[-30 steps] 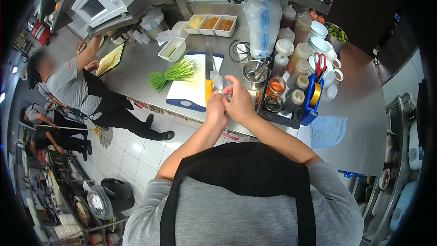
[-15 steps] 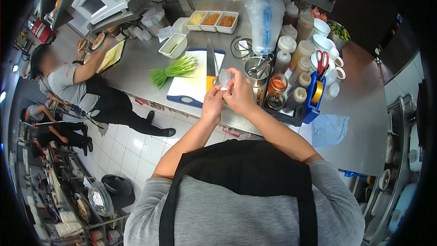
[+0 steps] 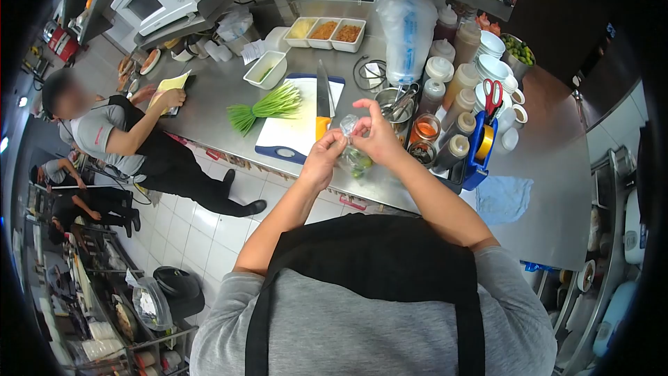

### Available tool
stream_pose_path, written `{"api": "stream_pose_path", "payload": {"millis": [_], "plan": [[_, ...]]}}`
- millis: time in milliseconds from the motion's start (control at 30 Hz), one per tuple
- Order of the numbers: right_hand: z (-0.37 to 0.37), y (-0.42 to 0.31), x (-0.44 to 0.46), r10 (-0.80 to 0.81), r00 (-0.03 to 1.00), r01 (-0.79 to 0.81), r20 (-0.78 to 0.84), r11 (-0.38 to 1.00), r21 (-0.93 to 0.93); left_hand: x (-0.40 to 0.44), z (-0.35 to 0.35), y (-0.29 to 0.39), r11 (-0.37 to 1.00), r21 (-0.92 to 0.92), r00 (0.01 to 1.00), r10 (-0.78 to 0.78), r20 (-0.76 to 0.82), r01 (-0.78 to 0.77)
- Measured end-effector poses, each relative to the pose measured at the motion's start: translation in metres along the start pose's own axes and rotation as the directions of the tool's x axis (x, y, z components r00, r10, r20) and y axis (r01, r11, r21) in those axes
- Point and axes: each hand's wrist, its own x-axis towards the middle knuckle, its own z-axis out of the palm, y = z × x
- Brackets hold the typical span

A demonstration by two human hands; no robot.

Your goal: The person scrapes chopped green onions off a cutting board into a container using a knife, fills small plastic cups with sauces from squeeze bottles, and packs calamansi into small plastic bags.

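A small clear plastic bag [image 3: 356, 162] with something green inside hangs between my two hands at the counter's front edge. My left hand [image 3: 323, 159] pinches the bag's neck from the left. On the other side, my right hand [image 3: 380, 141] grips the same gathered neck, its index finger raised. Just beyond lies a knife [image 3: 322, 90] with a yellow handle on a white cutting board [image 3: 281, 136] with blue ends. A bunch of thin green stalks [image 3: 268, 106] rests across the board's left side. What exactly fills the bag is too small to tell.
Sauce bottles [image 3: 456, 118], a metal canister [image 3: 395, 111] and a blue tape dispenser [image 3: 481, 150] crowd my right. White tubs [image 3: 325, 33] of shredded food and a rolled plastic sleeve [image 3: 406, 42] stand behind. A co-worker [image 3: 104, 122] stands at the counter's left.
The bag's green-filled part now hangs visibly below my hands, its top showing above them. My right hand has shifted slightly right and lower. The co-worker's arms have moved over the yellow sheet.
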Motion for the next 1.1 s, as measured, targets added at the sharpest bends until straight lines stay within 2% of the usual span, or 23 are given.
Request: {"api": "stream_pose_path", "payload": {"millis": [100, 133, 200, 233, 333, 400, 433, 533, 633, 733, 833, 933, 1033, 1100], "plan": [[0.004, -0.004, 0.000, -0.270, 0.948, 0.184, -0.170, 0.897, -0.403, 0.007, 0.017, -0.001, 0.970, -0.231, 0.983, -0.109, -0.149, 0.073], [0.004, -0.005, 0.001, -0.358, 0.922, 0.239, -0.150, 0.828, -0.507, 0.010, 0.022, 0.000, 0.949, -0.304, 0.968, -0.146, -0.204, 0.079], [0.002, -0.004, 0.002, -0.514, 0.854, 0.324, -0.082, 0.648, -0.690, 0.012, 0.031, 0.005, 0.961, -0.240, 0.918, -0.216, -0.334, 0.139], [0.003, -0.004, 0.000, -0.455, 0.883, 0.284, -0.114, 0.713, -0.641, 0.012, 0.034, 0.005, 0.962, -0.210, 0.884, -0.246, -0.398, 0.173], [0.007, -0.003, -0.005, -0.253, 0.944, 0.135, -0.210, 0.881, -0.453, 0.015, 0.033, -0.005, 0.984, -0.140, 0.888, -0.164, -0.430, 0.113], [0.007, -0.006, -0.007, -0.098, 0.956, 0.017, -0.278, 0.960, -0.279, 0.020, 0.021, -0.028, 0.994, 0.059, 0.913, 0.112, -0.391, -0.097], [0.007, -0.006, -0.008, -0.085, 0.956, 0.001, -0.279, 0.957, -0.289, 0.020, 0.020, -0.032, 0.967, 0.152, 0.904, 0.247, -0.350, -0.205], [0.007, -0.005, -0.008, -0.042, 0.959, -0.051, -0.282, 0.948, -0.315, 0.019, 0.019, -0.040, 0.942, 0.220, 0.883, 0.319, -0.343, -0.255], [0.006, -0.004, -0.010, 0.014, 0.958, -0.105, -0.286, 0.946, -0.306, 0.014, 0.013, -0.035, 0.870, 0.423, 0.912, 0.360, -0.198, -0.252], [0.006, -0.003, -0.011, 0.052, 0.958, -0.133, -0.283, 0.952, -0.276, 0.020, -0.004, -0.035, 0.641, 0.711, 0.896, 0.443, -0.036, -0.288], [0.008, -0.005, -0.012, 0.039, 0.955, -0.121, -0.293, 0.956, -0.269, 0.018, -0.003, -0.033, 0.761, 0.633, 0.938, 0.307, -0.161, -0.140], [0.009, -0.004, -0.012, 0.038, 0.952, -0.124, -0.302, 0.955, -0.270, 0.014, 0.003, -0.024, 0.774, 0.620, 0.951, 0.273, -0.148, -0.126], [0.010, -0.001, -0.013, 0.023, 0.947, -0.117, -0.320, 0.954, -0.278, 0.008, 0.011, -0.014, 0.661, 0.729, 0.948, 0.313, -0.053, -0.178], [0.011, 0.009, -0.014, -0.021, 0.937, -0.076, -0.350, 0.962, -0.263, 0.008, 0.011, -0.014, 0.476, 0.837, 0.914, 0.401, 0.067, -0.270]]}}
